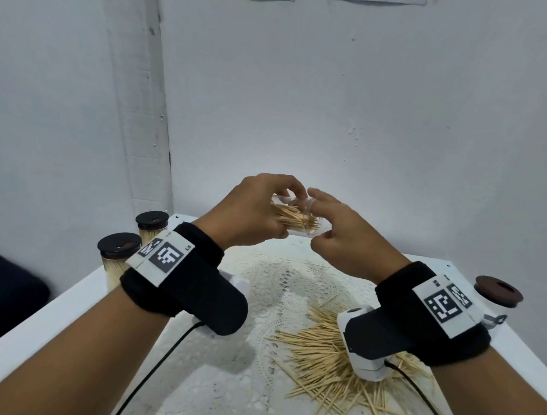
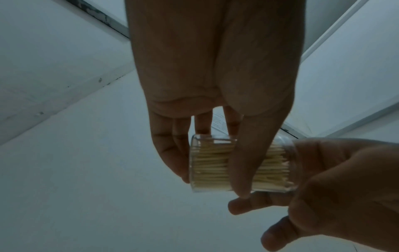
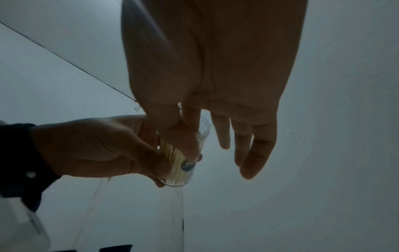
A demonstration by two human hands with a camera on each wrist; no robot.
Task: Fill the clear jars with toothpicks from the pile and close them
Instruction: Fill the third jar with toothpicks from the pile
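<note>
Holding: left hand [image 1: 253,211] grips a clear jar [image 1: 300,219] on its side, raised above the table [image 1: 58,301], mouth turned toward the right hand [image 1: 347,242].
Jar contents: toothpicks [image 2: 212,168] packed lengthwise, filling most of the jar; no lid on it.
Right hand: thumb and forefinger at the jar's open mouth, other fingers straight and spread; whether they pinch toothpicks cannot be told.
Pile: loose toothpicks [image 1: 328,363] scattered on a lace cloth [image 1: 281,283], below and behind the right wrist.
Left of the left wrist: two closed jars [image 1: 114,263] full of toothpicks, dark lids on, upright.
Right of the right wrist: one clear jar [image 1: 494,300] with a brown lid, upright; contents unclear.
</note>
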